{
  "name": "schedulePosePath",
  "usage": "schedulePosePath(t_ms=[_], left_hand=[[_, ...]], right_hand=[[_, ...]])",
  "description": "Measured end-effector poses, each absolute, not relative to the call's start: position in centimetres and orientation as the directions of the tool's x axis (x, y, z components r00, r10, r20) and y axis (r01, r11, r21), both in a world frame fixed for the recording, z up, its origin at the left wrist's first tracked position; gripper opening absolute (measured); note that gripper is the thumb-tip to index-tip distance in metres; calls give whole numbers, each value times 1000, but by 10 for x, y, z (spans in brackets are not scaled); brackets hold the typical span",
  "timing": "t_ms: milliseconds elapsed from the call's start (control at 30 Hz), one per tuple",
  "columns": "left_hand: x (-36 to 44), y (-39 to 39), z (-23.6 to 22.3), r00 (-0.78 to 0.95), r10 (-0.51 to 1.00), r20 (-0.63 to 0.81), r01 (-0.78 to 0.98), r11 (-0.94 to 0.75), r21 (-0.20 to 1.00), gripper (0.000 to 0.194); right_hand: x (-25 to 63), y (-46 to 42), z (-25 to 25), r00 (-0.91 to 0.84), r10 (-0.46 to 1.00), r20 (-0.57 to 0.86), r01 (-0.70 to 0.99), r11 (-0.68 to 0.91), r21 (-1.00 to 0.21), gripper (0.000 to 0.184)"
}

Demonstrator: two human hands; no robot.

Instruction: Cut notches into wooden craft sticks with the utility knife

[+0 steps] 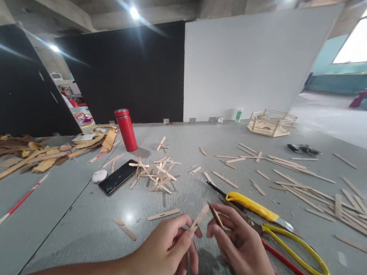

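Observation:
Between its thumb and fingers, my left hand [170, 247] pinches a short flat wooden craft stick [201, 215], tilted up toward the right. Close beside it, my right hand [237, 240] grips a slim dark and brass-coloured pointed tool [216, 217]; its exact kind is hard to make out. The tip of that tool is near the stick's upper end, and whether they touch I cannot tell. Just right of my right hand lie a yellow-handled tool [251, 204] with a thin black tip and a cutting tool with yellow and red handles [294, 245], partly hidden by the hand.
Joined sticks are piled [157, 174] near a black phone [118, 178], a white case [99, 176] and a red flask [126, 132]. Loose sticks [312, 194] spread over the right side. A small wooden frame [271, 123] stands at the back right. Leather scraps [45, 155] lie left.

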State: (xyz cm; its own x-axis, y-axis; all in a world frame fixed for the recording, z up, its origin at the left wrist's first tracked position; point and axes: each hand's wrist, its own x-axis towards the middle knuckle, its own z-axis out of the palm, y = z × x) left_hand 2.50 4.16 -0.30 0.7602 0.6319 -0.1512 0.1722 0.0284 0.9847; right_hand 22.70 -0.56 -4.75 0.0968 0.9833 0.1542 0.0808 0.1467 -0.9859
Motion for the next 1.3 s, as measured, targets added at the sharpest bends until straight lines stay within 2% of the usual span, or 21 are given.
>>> schedulePosePath(t_ms=[133,200,333,467,600,767,900,1000,1100,1300], left_hand=[[25,37,3,754,638,-155,174,34,984,63],[24,35,4,742,658,-125,168,-2,986,63],[21,30,7,698,716,-34,115,-66,991,50],[19,27,11,630,777,14,38,-49,998,39],[16,28,12,576,817,5,8,-12,1000,39],[14,28,8,572,820,19,53,-60,997,42],[16,27,2,585,809,57,6,-74,997,42],[17,27,-2,589,807,56,-19,-55,998,45],[18,25,-2,605,794,56,-22,-54,998,51],[20,19,6,689,724,12,-28,10,1000,52]], right_hand=[[228,-8,-48,28,984,176,166,169,-971,21],[228,-9,-46,-16,983,181,199,180,-963,26],[230,-13,-41,-55,982,182,254,190,-948,35],[231,-17,-36,-54,988,146,252,155,-955,42],[231,-17,-36,-61,993,101,273,114,-955,43],[232,-18,-42,-62,994,95,213,106,-971,43],[226,-20,-29,98,980,175,64,169,-984,42],[220,-19,-6,181,975,125,35,121,-992,45],[215,-18,14,134,990,51,74,41,-996,43],[214,-15,27,100,995,-25,19,-27,-999,41]])
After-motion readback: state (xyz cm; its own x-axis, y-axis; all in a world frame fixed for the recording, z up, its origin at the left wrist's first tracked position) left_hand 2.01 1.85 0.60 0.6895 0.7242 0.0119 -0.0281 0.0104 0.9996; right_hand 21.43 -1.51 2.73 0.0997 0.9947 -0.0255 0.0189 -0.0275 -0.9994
